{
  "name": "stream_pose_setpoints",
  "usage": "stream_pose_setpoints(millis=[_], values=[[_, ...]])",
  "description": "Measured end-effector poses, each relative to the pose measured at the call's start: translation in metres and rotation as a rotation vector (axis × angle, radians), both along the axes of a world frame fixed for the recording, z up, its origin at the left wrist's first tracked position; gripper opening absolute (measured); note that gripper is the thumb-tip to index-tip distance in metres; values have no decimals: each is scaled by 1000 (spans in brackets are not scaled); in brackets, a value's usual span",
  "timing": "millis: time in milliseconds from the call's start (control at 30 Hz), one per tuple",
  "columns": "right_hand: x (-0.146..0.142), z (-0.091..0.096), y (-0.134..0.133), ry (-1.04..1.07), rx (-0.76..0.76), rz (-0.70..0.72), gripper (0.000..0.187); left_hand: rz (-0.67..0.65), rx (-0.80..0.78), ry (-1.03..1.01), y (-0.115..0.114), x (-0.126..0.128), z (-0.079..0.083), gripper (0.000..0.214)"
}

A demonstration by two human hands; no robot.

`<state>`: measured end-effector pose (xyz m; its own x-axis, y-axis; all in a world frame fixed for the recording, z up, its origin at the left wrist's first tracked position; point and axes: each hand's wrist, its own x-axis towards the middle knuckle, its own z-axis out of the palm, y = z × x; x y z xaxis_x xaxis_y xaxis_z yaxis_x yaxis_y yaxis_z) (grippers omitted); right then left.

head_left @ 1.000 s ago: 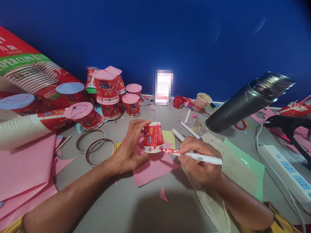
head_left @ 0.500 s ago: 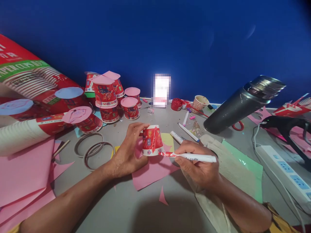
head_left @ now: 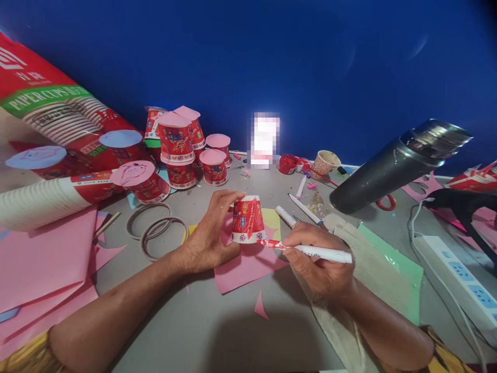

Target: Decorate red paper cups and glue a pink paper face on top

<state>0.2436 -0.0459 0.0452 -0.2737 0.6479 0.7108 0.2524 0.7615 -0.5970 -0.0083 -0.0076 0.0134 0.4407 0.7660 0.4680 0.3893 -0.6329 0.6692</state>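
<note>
My left hand grips a red patterned paper cup that stands upside down on a pink paper sheet. Thumb and fingers wrap its left side and top. My right hand is closed on a white acrylic marker, which lies nearly level. The marker's red-stained tip touches the cup's rim at its lower right. A yellow paper lies behind the cup.
Several red cups with pink lids stand at the back left beside sleeves of paper cups. Tape rings, loose markers, a dark flask, a power strip, pink sheets and a green sheet lie around.
The hands, cup and marker keep nearly the same pose. The camera view has shifted slightly, and the marker tip stays at the cup's rim.
</note>
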Motion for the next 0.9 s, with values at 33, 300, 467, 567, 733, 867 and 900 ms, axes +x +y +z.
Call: stream_pose_setpoints(millis=[33, 300, 467, 567, 733, 867, 900], values=[[0, 0, 0, -15, -7, -11, 10, 0, 5, 1, 0, 0, 0, 92], [0, 4, 0, -67, 6, -11, 8, -2, 10, 4, -1, 3, -2, 92], [-1, 6, 0, -75, 22, -4, 9, -15, 2, -1, -1, 3, -1, 94], [-1, 5, 0, -74, 17, 0, 10, -15, 7, 11, -2, 3, -1, 94], [-1, 4, 1, -80, 17, 7, 10, -10, 6, 13, -2, 3, -1, 92], [-1, 4, 1, -81, 12, 10, 10, -26, -15, 3, -1, 4, -2, 94], [-1, 4, 1, -82, 13, 13, 10, -29, -19, -1, -1, 4, -2, 94]])
